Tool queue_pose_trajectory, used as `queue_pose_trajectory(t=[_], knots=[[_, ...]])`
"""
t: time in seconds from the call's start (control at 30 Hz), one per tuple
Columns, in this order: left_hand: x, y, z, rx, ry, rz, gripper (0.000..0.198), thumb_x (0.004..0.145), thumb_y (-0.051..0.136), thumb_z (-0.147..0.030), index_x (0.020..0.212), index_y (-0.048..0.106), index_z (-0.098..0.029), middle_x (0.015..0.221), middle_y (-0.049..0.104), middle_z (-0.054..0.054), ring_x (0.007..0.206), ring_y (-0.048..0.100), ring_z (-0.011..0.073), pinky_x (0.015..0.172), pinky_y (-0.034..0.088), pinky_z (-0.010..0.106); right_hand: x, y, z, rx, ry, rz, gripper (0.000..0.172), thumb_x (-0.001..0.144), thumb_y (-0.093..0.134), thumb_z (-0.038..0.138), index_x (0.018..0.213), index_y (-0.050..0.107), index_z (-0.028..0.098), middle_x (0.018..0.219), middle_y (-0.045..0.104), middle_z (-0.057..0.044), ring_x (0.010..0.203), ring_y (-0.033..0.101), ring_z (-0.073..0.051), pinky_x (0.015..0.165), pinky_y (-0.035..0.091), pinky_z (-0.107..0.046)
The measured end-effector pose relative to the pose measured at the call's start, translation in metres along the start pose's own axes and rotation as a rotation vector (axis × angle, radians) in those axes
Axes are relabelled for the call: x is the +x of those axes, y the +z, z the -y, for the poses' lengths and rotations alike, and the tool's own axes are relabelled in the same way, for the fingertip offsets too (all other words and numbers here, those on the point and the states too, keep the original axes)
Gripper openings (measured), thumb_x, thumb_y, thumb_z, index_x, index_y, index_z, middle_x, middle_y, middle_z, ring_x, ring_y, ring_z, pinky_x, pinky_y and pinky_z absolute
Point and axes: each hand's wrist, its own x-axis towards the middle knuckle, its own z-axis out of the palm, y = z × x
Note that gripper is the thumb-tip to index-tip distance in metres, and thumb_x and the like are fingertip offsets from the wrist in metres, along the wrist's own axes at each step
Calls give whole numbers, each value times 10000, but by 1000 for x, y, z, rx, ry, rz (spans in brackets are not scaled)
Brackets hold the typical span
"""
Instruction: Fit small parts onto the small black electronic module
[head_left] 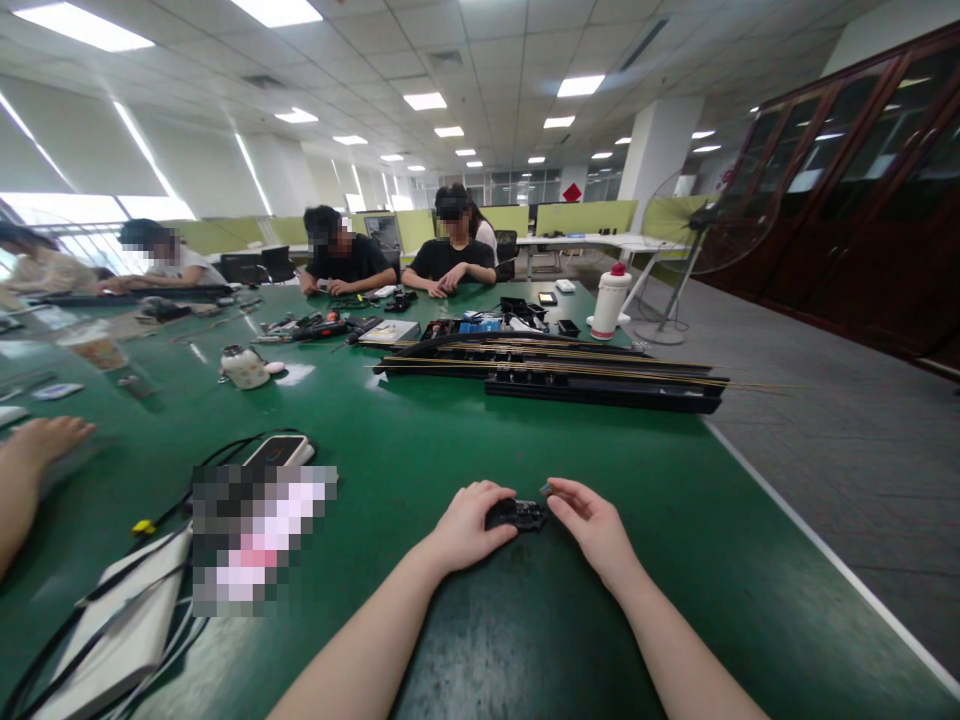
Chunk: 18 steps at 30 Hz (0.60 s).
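My left hand (471, 524) is closed around one end of a small black plastic part (525, 514), its thumb and fingers on opposite sides. The part rests on or just above the green table (420, 440); its free end, with fine details I cannot make out, points right. Just beyond that end, my right hand (592, 524) pinches a tiny greyish-blue piece (546, 490) between thumb and fingertips. The piece is too small to name. A narrow gap separates the right fingertips from the black part.
Long black profiles (600, 388) with thin brass-coloured rods lie ahead. A white bottle (610, 302) with a red cap stands at the right edge. On my left are a white power bank (281, 452), cables, a pale box (124, 620) and another person's hand (52, 440). Several people sit across.
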Motion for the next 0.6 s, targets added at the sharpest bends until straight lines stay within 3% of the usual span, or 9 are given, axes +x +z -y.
queue_pose_trajectory(t=[0.27,0.6], knots=[[1,1,1,5,14,-6,422,745,670,-289,1147,563,-219,1080,600,52,1008,531,235,892,412,368,-5,3,0,-301,-144,56,256,719,648,357,935,692,227,1015,693,-68,980,621,-240,939,446,-426],[1,4,5,9,36,-25,412,750,667,-304,1142,561,-230,1079,601,42,1003,532,225,892,409,358,-8,6,-2,-407,-275,111,201,748,638,310,930,694,246,1002,681,-66,982,607,-228,927,455,-413]])
